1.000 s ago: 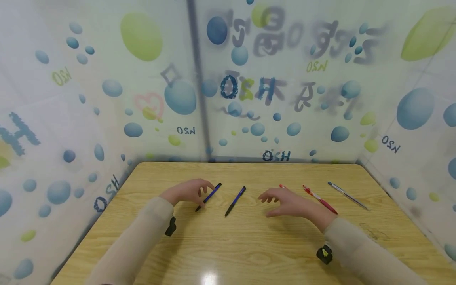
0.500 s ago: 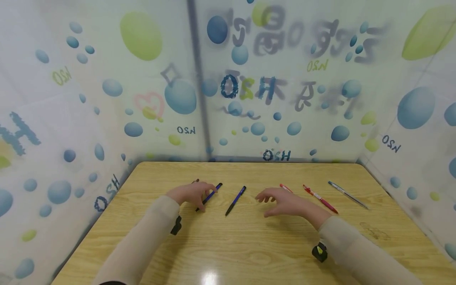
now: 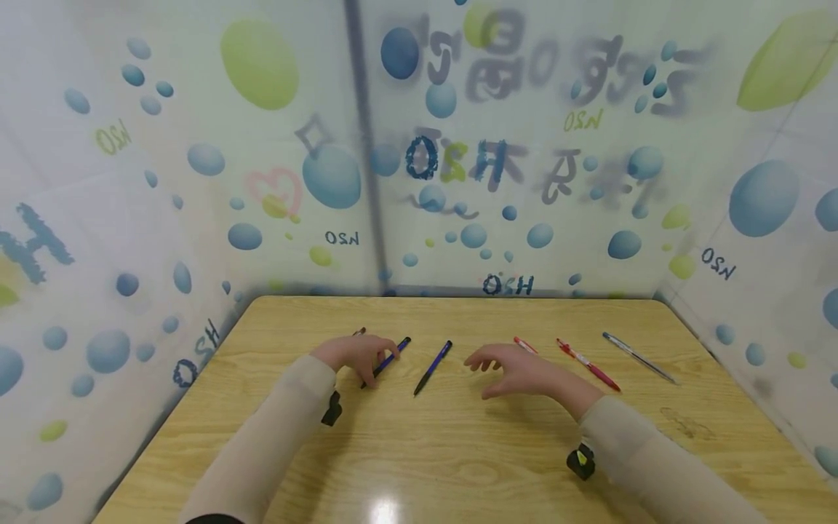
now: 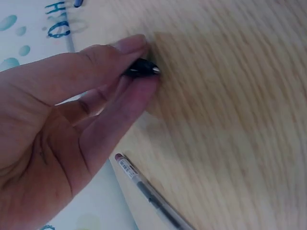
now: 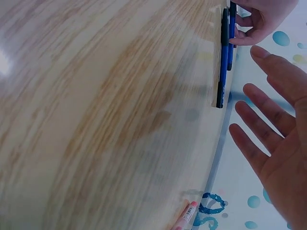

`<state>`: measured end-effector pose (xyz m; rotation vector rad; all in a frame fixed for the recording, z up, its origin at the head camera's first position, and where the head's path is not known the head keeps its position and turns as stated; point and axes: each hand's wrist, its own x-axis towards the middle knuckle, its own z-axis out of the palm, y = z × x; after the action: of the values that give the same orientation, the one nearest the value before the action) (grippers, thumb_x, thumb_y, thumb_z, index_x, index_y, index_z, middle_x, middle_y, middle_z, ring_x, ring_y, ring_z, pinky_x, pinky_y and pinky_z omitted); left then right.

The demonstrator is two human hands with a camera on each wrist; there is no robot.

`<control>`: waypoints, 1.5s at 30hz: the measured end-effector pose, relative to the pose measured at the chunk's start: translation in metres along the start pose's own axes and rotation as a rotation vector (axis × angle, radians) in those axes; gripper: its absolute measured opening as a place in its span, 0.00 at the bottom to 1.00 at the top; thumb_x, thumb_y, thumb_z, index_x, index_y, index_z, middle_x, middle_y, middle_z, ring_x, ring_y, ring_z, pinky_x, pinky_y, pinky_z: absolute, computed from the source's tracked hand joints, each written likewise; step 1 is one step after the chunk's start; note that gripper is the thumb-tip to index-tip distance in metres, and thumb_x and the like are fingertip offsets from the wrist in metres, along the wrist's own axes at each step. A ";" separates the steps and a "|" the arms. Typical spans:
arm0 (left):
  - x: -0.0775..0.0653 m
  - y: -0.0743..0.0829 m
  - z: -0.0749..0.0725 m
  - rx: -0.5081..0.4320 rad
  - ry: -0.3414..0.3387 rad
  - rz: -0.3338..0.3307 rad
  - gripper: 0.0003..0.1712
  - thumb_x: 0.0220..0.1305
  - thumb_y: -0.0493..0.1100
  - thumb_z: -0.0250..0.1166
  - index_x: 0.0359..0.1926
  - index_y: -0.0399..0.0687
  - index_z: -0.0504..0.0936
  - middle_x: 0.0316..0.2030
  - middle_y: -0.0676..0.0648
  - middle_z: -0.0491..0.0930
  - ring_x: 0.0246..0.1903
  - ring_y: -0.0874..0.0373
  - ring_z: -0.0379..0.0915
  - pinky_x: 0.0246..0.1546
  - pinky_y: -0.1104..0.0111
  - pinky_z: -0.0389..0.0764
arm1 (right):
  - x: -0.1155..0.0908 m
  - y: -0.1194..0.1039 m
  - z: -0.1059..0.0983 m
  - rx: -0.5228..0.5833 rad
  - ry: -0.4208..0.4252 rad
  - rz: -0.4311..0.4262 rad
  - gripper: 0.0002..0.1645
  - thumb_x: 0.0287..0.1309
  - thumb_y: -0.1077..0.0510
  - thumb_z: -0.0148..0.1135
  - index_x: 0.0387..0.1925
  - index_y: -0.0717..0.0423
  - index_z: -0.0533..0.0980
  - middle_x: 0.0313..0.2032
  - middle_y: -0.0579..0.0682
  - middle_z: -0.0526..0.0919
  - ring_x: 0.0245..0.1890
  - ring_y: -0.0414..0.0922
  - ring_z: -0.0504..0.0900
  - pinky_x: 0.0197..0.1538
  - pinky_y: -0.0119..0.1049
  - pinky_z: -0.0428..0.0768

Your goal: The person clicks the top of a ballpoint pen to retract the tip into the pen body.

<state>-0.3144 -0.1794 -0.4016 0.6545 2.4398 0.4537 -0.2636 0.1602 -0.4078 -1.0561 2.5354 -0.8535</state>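
My left hand (image 3: 356,356) pinches a blue pen (image 3: 395,354) with black ends between thumb and fingers. In the left wrist view, its black end (image 4: 141,68) shows between the fingertips. A second blue pen (image 3: 433,369), black-gripped, lies slanted on the table between the hands. My right hand (image 3: 517,369) hovers over the table right of that pen, fingers spread and holding nothing, as the right wrist view also shows. Behind the left hand lies a clear pen (image 4: 153,196) with a dark refill; only its end shows in the head view.
Right of the right hand lie a red pen (image 3: 526,345), partly hidden behind it, a red-and-white pen (image 3: 588,365) and a clear pen with a blue end (image 3: 639,358). The wooden table (image 3: 419,451) meets bubble-printed curtains (image 3: 556,196) at the back and sides.
My left hand has moved slightly right and closed its fingertips on the blue pen, uncovering the end of the clear pen behind. My right hand has drifted slightly left.
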 end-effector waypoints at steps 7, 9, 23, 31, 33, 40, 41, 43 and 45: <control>-0.003 0.006 0.000 -0.142 -0.016 -0.048 0.38 0.51 0.27 0.73 0.61 0.55 0.72 0.45 0.44 0.74 0.37 0.55 0.77 0.34 0.64 0.83 | 0.004 -0.004 -0.001 0.019 0.009 -0.024 0.33 0.53 0.58 0.73 0.61 0.58 0.73 0.51 0.52 0.79 0.51 0.55 0.77 0.54 0.58 0.74; -0.003 0.005 0.001 -0.204 -0.014 -0.046 0.39 0.51 0.25 0.73 0.62 0.54 0.72 0.45 0.43 0.74 0.36 0.54 0.79 0.35 0.64 0.83 | 0.005 -0.004 -0.002 0.039 0.018 -0.039 0.33 0.54 0.59 0.73 0.61 0.59 0.73 0.51 0.53 0.79 0.51 0.56 0.77 0.54 0.58 0.74; -0.006 0.003 0.005 -0.488 0.054 0.084 0.42 0.53 0.27 0.72 0.68 0.51 0.68 0.53 0.43 0.71 0.52 0.47 0.75 0.43 0.60 0.82 | 0.012 -0.009 -0.003 0.209 0.109 -0.041 0.31 0.56 0.58 0.72 0.61 0.52 0.73 0.52 0.54 0.79 0.52 0.59 0.76 0.56 0.58 0.73; -0.003 0.008 0.007 -0.475 0.136 0.217 0.42 0.56 0.31 0.72 0.69 0.49 0.65 0.51 0.43 0.72 0.46 0.52 0.77 0.46 0.57 0.79 | 0.015 -0.010 -0.006 0.277 0.208 -0.086 0.31 0.58 0.56 0.70 0.62 0.55 0.73 0.51 0.54 0.80 0.52 0.57 0.77 0.56 0.59 0.73; -0.002 0.011 0.007 -0.484 0.150 0.235 0.41 0.56 0.31 0.71 0.70 0.49 0.65 0.51 0.43 0.72 0.45 0.52 0.78 0.45 0.57 0.79 | 0.014 -0.013 -0.008 0.285 0.239 -0.098 0.30 0.58 0.55 0.70 0.61 0.55 0.73 0.51 0.52 0.80 0.52 0.57 0.77 0.56 0.57 0.74; -0.004 0.022 0.008 -0.586 0.180 0.293 0.36 0.58 0.28 0.68 0.66 0.46 0.67 0.50 0.39 0.72 0.44 0.49 0.79 0.42 0.57 0.81 | 0.012 -0.017 -0.015 0.321 0.327 -0.092 0.28 0.59 0.59 0.69 0.61 0.57 0.73 0.52 0.55 0.80 0.51 0.55 0.77 0.57 0.56 0.73; -0.004 0.023 0.009 -0.603 0.182 0.303 0.34 0.58 0.27 0.67 0.65 0.44 0.67 0.50 0.38 0.73 0.44 0.48 0.78 0.42 0.57 0.82 | 0.012 -0.018 -0.015 0.325 0.335 -0.083 0.28 0.59 0.61 0.68 0.61 0.58 0.73 0.52 0.57 0.80 0.51 0.55 0.77 0.57 0.56 0.73; -0.004 0.026 0.009 -0.634 0.183 0.318 0.32 0.59 0.26 0.66 0.63 0.42 0.68 0.50 0.37 0.73 0.44 0.47 0.78 0.42 0.57 0.82 | 0.009 -0.028 -0.019 0.333 0.352 -0.075 0.28 0.60 0.63 0.67 0.61 0.62 0.72 0.52 0.61 0.79 0.51 0.57 0.77 0.57 0.57 0.73; -0.003 0.029 0.009 -0.663 0.187 0.336 0.30 0.59 0.26 0.66 0.61 0.42 0.69 0.50 0.36 0.73 0.44 0.47 0.77 0.42 0.58 0.82 | 0.006 -0.038 -0.022 0.335 0.379 -0.067 0.27 0.60 0.65 0.66 0.60 0.64 0.72 0.51 0.62 0.80 0.51 0.57 0.77 0.57 0.55 0.74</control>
<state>-0.2968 -0.1556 -0.3950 0.7390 2.1348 1.4324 -0.2559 0.1438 -0.3673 -0.9472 2.5192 -1.5619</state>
